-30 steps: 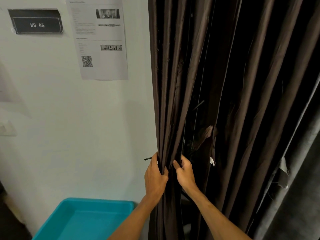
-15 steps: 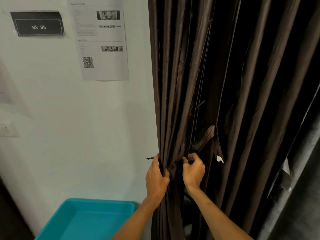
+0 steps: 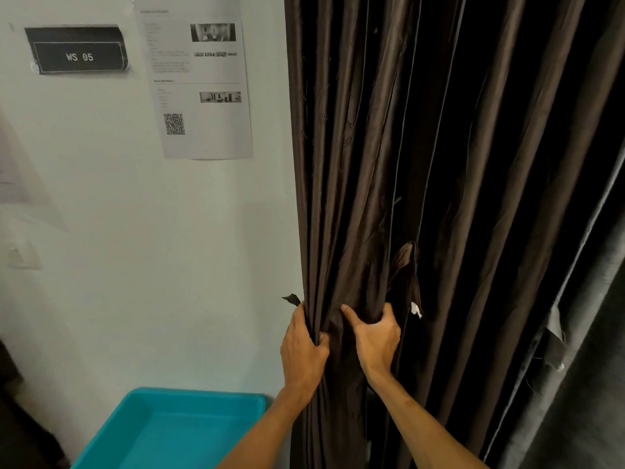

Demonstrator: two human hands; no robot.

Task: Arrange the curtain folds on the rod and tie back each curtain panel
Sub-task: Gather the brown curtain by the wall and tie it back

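**Both hands gather the brown curtain panel beside the wall**

The dark brown curtain panel [image 3: 355, 198] hangs in long upright folds, and its left edge runs down just beside the white wall [image 3: 135, 265]. Low on the panel the folds are drawn together into a bundle between two hands. The left hand [image 3: 302, 346] grips the left edge of this bundle: its thumb lies on the front of the cloth and its fingers go behind the cloth, out of sight. The right hand [image 3: 375, 336] holds the same bundle from the right side. Its thumb is stretched to the left across the front of the folds, and its fingers are curled round the cloth at the top. The two hands are near each other, with a narrow strip of gathered cloth between them. Both forearms are bare.

Just above the right hand, a little to its right, a strap [image 3: 406, 265] of the same brown fabric hangs on the panel, with a small white tag [image 3: 415, 309] at its lower end. A short dark tip [image 3: 291, 299] sticks out at the curtain edge, just above the left hand; I cannot tell what it belongs to.

Further right hangs a grey curtain [image 3: 581, 367]. On the wall is a printed sheet [image 3: 203, 82] with a QR code, and to its left a black sign [image 3: 77, 52] reading "WS 05". A turquoise plastic tray [image 3: 169, 431] is below, against the wall, left of the forearms.
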